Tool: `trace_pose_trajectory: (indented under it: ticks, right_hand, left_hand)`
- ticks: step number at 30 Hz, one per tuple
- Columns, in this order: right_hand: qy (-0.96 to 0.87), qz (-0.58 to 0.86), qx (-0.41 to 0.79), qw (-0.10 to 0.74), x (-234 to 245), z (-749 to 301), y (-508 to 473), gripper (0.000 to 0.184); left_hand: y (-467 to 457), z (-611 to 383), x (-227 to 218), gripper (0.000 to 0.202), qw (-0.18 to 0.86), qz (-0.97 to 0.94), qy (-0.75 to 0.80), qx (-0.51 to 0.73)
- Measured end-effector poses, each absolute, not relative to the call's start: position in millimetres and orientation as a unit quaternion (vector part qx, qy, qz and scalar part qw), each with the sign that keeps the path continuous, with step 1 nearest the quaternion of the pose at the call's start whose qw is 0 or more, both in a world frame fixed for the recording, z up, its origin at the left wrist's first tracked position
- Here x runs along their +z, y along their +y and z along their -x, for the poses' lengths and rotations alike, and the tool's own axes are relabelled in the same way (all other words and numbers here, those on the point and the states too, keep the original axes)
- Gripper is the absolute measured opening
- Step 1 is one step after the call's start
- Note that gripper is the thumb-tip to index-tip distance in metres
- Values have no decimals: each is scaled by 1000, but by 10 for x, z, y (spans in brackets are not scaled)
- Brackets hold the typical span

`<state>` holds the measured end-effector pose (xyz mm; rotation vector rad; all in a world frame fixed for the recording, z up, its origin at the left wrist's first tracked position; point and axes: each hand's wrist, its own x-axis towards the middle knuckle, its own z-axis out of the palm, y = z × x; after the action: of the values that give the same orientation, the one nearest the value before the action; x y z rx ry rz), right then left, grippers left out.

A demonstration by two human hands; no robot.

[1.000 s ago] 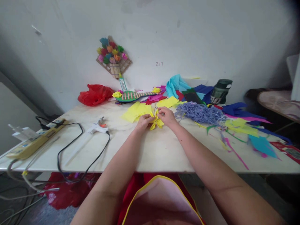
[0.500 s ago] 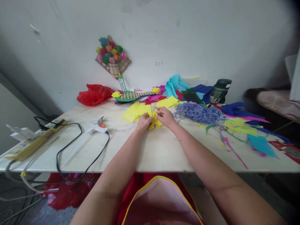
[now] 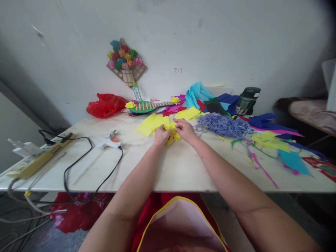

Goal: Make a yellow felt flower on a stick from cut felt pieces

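Both my hands meet at the middle of the white table [image 3: 168, 168] around a small yellow paper flower [image 3: 173, 134]. My left hand [image 3: 160, 135] grips its left side with curled fingers. My right hand [image 3: 186, 130] pinches the flower's top right with closed fingers, and a thin stick-like piece pokes out by the fingertips. Flat yellow paper sheets [image 3: 152, 124] lie just behind the hands.
A white glue gun [image 3: 109, 141] with a black cord lies left of centre, a power strip [image 3: 36, 159] at the far left. A purple yarn pile [image 3: 223, 126], coloured paper scraps [image 3: 270, 141], a dark green jar [image 3: 246, 100] and a red bag [image 3: 105, 105] ring the back.
My hands have closed in tighter round the yellow flower and shifted slightly away from me. Everything else on the table stays put.
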<state>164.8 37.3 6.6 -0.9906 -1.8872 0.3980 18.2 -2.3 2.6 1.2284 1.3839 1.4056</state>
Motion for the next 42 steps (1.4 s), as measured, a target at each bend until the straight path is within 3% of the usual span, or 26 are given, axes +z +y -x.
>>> trace_pose_trajectory:
  ticks: [15,23,33,42]
  right_hand:
    - [-806,351,160,448,117,-1673,345,11]
    - [-789,378,149,461,75,-1689,377,4]
    - [-780,364,173,478,39,-1702,461,10]
    - [-821,366,92,429,44,-1705,398,8]
  left_hand:
    - [-71,-158,127,19,491,-399,532,563]
    - [-111,-155,134,25,477,-466,507,545]
    - [-74,-158,75,16,450,-478,524,543]
    - [-55,-132,48,15,458,-495,506,537]
